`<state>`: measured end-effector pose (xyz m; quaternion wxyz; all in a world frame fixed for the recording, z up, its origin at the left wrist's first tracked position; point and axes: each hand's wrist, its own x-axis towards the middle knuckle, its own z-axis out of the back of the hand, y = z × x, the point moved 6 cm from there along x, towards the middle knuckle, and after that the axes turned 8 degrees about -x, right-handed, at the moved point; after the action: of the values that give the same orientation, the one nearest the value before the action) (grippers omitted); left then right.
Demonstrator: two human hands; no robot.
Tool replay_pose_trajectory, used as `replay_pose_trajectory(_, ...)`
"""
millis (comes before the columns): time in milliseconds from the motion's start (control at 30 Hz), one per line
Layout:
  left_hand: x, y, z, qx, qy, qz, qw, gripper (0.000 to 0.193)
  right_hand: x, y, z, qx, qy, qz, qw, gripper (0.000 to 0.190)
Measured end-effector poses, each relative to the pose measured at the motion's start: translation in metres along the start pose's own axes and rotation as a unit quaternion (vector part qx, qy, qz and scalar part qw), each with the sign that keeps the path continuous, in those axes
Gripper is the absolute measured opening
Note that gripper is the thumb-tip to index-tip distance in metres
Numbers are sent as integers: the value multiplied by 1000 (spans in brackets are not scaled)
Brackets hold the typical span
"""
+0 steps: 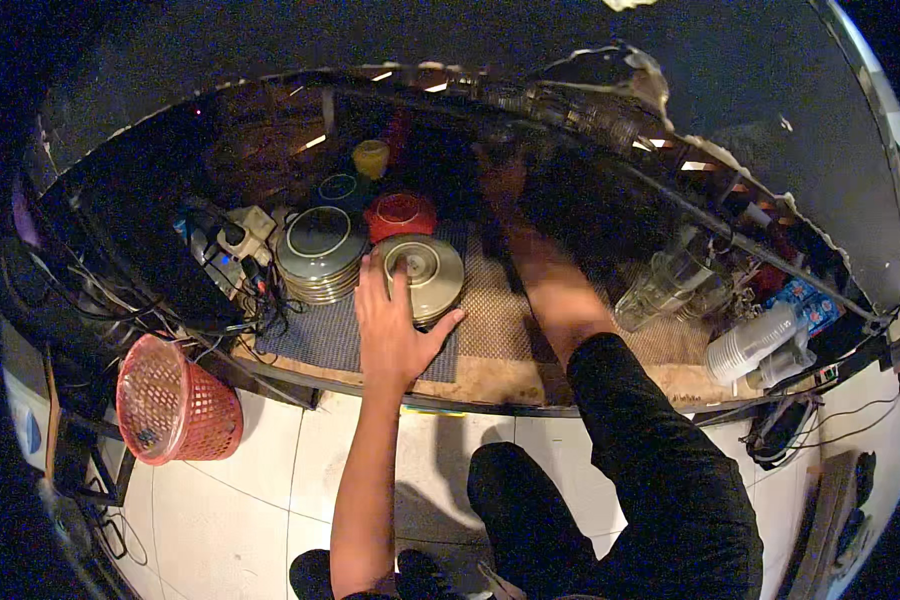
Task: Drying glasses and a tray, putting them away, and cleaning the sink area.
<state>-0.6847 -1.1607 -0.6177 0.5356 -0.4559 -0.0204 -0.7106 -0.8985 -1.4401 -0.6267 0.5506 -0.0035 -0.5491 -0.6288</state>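
Observation:
My left hand (398, 322) lies on a stack of upside-down beige saucers (439, 271), its fingers spread over the near left side and its thumb at the near right rim. To the left stands a taller stack of upturned grey-green plates (319, 251). Just behind the saucers is an upturned red bowl (400, 215). My right arm reaches far back into the dark shelf, so my right hand (504, 161) shows only dimly, and its fingers and anything in them cannot be made out.
Glass mugs (667, 281) and stacked clear plastic cups (754, 343) lie on the right of the shelf (510, 386). A yellow cup (371, 159) stands at the back. Plugs and cables (249, 238) crowd the left. A red plastic basket (214, 409) tilts below.

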Motion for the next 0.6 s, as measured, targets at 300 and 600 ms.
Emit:
replay_pose_trajectory(300,-6,1,0,-5,6,-5,1000,89,-8,-15,-5,-171,-126,141,967,80)
replay_pose_trajectory(600,32,-52,-43,-85,-28,-89,992,83,18,-67,68,-415,-215,368,804,67)
